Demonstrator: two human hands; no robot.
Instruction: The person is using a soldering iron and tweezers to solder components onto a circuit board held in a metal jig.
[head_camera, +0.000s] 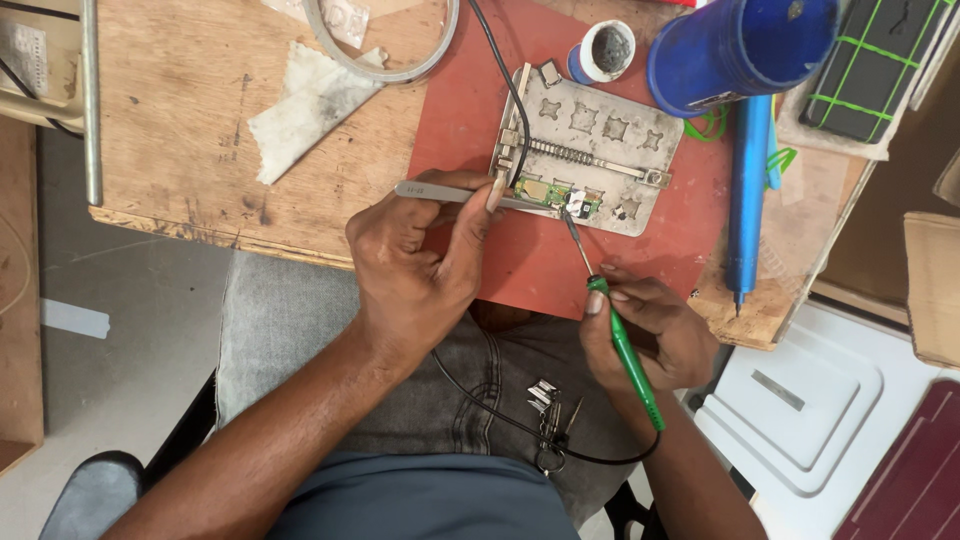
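Nearest the camera, a green-handled soldering iron (628, 358) is held in the right hand (650, 335), fingers closed around its handle like a pen, its black cord (500, 415) looping across the lap. The thin metal tip is slanted up and to the left, so that it meets the small green circuit board (556, 194).

The left hand (415, 265) is closed on a pair of steel tweezers (450, 193), which are laid almost flat; their points are brought to the board from the left, close beside the iron's tip. Whether anything is pinched between the points cannot be told.

The board is clamped in a grey metal holding fixture (600, 150), which lies on a red heat mat (470, 110) on the wooden bench (180, 110).

For clean work, it is judged that the right wrist should be braced at the bench edge, the tip touched only to the joint, and the tweezers kept steady and low.

Farther off, a small round tin of dark paste (605, 50), a blue cylindrical tool (745, 190) and a stained rag (305, 100) are seen.
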